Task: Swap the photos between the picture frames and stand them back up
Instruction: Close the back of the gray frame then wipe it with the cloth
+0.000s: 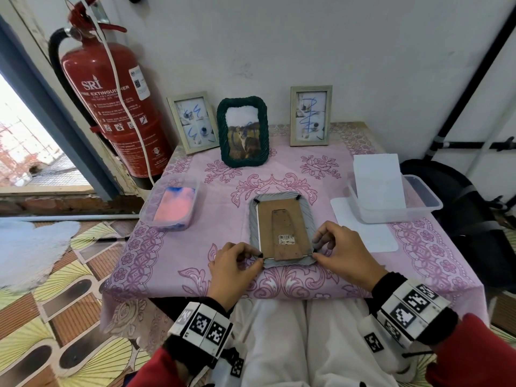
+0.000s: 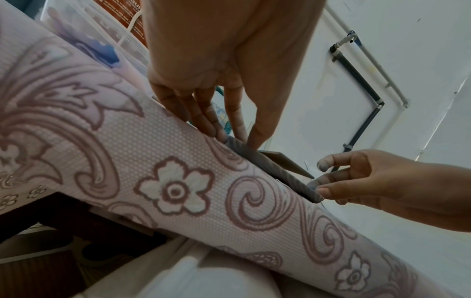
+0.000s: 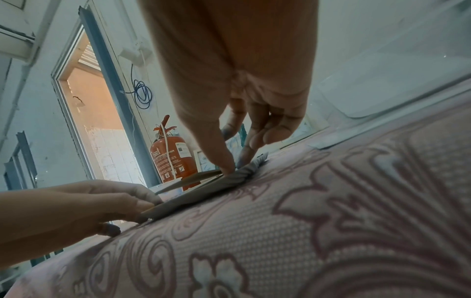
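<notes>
A grey picture frame (image 1: 253, 227) lies face down near the front edge of the pink-clothed table (image 1: 195, 247), its brown backing board (image 1: 282, 222) and folded stand facing up. My left hand (image 1: 258, 256) pinches the frame's near left corner at a black tab. My right hand (image 1: 315, 248) pinches the near right corner. The wrist views show the same: left hand (image 2: 237, 139) and right hand (image 2: 317, 185) on the frame's edge (image 2: 270, 165); right hand (image 3: 233, 167), left hand (image 3: 150, 203), frame (image 3: 203, 191). A dark green frame (image 1: 242, 103) with a cat photo stands at the back.
Two pale wooden frames (image 1: 188, 95) (image 1: 311, 88) stand beside the green one. A tub with pink and blue contents (image 1: 170, 208) sits left; a clear tub (image 1: 424, 202) with white paper and a white sheet (image 1: 371, 236) sit right. A red fire extinguisher (image 1: 111, 107) stands at the far left.
</notes>
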Available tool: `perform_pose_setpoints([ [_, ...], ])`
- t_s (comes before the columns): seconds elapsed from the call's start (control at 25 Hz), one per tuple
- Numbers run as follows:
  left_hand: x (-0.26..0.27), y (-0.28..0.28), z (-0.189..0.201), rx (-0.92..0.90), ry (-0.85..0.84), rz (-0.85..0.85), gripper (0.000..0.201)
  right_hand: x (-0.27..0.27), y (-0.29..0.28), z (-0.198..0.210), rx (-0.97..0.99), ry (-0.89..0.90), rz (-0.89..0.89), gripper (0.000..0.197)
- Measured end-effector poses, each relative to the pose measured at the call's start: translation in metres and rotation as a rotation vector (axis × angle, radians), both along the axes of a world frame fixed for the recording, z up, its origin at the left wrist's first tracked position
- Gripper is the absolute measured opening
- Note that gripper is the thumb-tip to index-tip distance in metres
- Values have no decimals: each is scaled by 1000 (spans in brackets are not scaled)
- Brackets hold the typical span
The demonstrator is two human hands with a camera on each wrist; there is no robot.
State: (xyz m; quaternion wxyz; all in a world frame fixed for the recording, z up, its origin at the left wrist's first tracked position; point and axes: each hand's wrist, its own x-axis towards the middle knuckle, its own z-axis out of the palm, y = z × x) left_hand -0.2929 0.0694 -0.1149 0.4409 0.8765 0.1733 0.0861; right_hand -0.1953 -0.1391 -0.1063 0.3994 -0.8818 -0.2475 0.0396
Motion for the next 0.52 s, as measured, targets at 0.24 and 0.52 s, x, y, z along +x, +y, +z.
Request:
perform_pose_setpoints([
  [0.24,0,0,0,-3,-8,-5,11,-1,-3,-4,-21,-67,29,31],
  [0.52,0,3,-1,-65,-21,13,10,-1,-3,-2,-42,-91,30,44],
])
